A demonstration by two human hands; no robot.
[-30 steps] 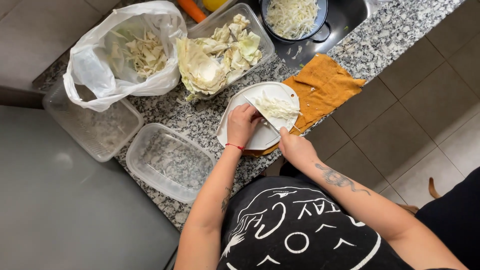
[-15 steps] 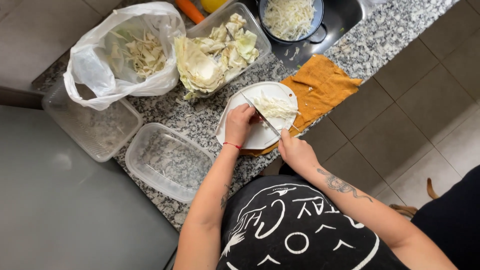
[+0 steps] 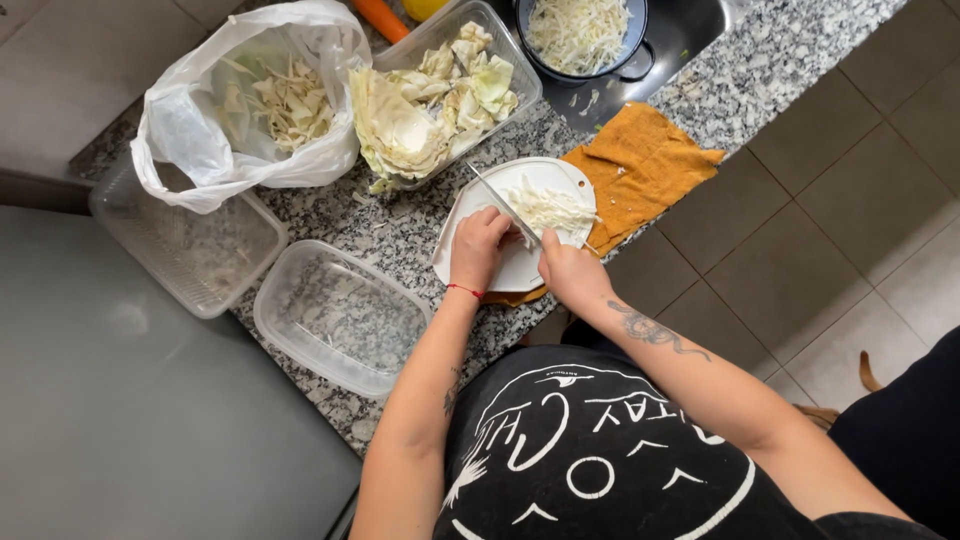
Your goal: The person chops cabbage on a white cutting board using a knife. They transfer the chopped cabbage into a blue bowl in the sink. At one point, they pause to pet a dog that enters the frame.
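Observation:
A white cutting board point(image 3: 470, 262) lies on the speckled granite counter point(image 3: 400, 235), partly over an orange cloth point(image 3: 645, 165). A pile of shredded cabbage point(image 3: 552, 208) sits on the board's right half. My right hand point(image 3: 570, 272) grips the handle of a knife point(image 3: 497, 200), whose blade runs diagonally across the board. My left hand point(image 3: 478, 245), a red string on its wrist, is curled just left of the blade and presses down on a piece of cabbage that it mostly hides.
A clear tub of cabbage leaves point(image 3: 430, 100) and a white plastic bag of cabbage scraps point(image 3: 250, 110) stand behind the board. A dark pot of shredded cabbage point(image 3: 580, 30) sits in the sink. Two empty clear tubs point(image 3: 340, 318), point(image 3: 185, 250) lie at the left, and a carrot point(image 3: 382, 18) at the back.
My right hand has come up onto the board's edge and the knife blade has shifted left, close against my left hand's fingers. The left hand stays curled in place.

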